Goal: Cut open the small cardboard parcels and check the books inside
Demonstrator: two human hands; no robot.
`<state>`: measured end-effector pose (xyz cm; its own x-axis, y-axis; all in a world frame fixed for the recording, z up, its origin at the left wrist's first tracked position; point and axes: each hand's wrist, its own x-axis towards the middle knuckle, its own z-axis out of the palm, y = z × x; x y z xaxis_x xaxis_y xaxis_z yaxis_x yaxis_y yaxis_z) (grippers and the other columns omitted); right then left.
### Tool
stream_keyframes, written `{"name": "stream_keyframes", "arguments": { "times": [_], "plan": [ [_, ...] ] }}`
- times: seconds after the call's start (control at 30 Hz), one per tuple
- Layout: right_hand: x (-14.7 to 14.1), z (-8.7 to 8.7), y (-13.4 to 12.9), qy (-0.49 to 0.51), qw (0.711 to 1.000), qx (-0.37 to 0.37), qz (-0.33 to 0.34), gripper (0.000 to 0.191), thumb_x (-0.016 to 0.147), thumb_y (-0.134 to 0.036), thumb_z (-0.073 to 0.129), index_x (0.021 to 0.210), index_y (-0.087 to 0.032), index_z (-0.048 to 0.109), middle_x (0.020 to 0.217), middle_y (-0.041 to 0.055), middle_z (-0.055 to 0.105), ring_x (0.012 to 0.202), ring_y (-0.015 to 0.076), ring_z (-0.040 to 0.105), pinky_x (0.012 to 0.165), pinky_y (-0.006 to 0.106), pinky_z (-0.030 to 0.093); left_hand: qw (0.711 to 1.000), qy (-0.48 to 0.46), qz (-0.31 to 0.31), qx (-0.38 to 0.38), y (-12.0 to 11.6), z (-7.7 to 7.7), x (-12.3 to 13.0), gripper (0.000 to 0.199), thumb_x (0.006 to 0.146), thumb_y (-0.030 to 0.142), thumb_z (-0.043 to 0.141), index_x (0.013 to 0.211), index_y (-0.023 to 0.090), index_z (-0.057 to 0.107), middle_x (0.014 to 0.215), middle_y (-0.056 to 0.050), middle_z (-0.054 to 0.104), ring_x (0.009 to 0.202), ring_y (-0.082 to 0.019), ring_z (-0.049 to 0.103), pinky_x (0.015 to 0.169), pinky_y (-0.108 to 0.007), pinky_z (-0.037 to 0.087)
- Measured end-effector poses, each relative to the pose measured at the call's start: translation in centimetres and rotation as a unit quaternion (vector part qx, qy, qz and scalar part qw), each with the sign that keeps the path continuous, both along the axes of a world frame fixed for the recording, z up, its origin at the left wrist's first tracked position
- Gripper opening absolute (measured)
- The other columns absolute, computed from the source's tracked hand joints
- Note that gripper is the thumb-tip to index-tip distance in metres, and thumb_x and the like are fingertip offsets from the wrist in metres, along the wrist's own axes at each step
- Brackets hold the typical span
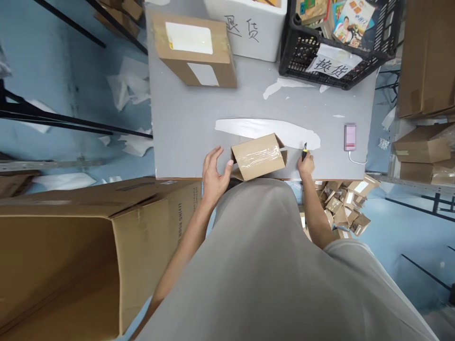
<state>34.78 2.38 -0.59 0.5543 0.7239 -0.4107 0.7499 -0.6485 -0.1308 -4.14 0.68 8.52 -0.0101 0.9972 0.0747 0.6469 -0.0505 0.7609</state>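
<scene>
A small cardboard box (259, 157) with clear tape across its face lies at the table's front edge, close to my body. Its end flaps stick out loose at both sides. Beside its left end is my left hand (216, 176), fingers apart, the thumb at or very near the box; I cannot tell whether it touches. My right hand (306, 166), to the right of the box, is wrapped round a utility knife (304, 152) with its tip pointing away from me. Behind the box, a long white torn patch (266, 130) lies on the grey tabletop (185, 128).
At the back stand a taped carton (199, 73), a white foam box (259, 45) and a black crate (298, 61) holding books. A phone (350, 137) with a cable lies at right. A large open carton (152, 255) stands lower left; flattened small boxes (343, 203) pile up lower right.
</scene>
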Motion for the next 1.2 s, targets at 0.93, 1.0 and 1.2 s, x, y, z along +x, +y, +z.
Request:
{"name": "stream_keyframes", "arguments": {
  "times": [0.93,1.0,1.2],
  "plan": [
    [-12.0,8.0,3.4,0.392,0.902,0.153,0.103,0.038,0.1,-0.052,0.064,0.117,-0.021,0.079,0.121,0.0112,0.085,0.095,0.0256,0.08,0.092,0.044,0.069,0.992,0.088,0.092,0.009,2.5,6.5,-0.3,0.018,0.101,0.026,0.071,0.103,0.025,0.089,0.098,-0.004,0.086,0.086,-0.023,0.081,0.084,-0.037,0.065],
    [-12.6,5.7,4.1,0.455,0.878,0.14,0.049,0.041,0.095,-0.057,0.069,0.113,-0.021,0.078,0.119,0.0105,0.085,0.096,0.025,0.08,0.087,0.042,0.07,0.989,0.131,0.062,0.015,3.1,7.1,0.6,0.019,0.103,0.026,0.07,0.106,0.024,0.089,0.103,-0.006,0.085,0.093,-0.026,0.082,0.086,-0.039,0.063],
    [-12.0,1.3,5.3,0.456,0.88,0.134,-0.022,0.038,0.088,-0.052,0.074,0.104,-0.017,0.076,0.11,0.0134,0.085,0.099,0.0266,0.081,0.087,0.044,0.071,0.985,0.163,-0.06,-0.023,4.9,5.2,5.0,0.028,0.114,0.029,0.061,0.119,0.02,0.086,0.114,-0.013,0.085,0.111,-0.032,0.08,0.101,-0.044,0.06]
  ]
}}
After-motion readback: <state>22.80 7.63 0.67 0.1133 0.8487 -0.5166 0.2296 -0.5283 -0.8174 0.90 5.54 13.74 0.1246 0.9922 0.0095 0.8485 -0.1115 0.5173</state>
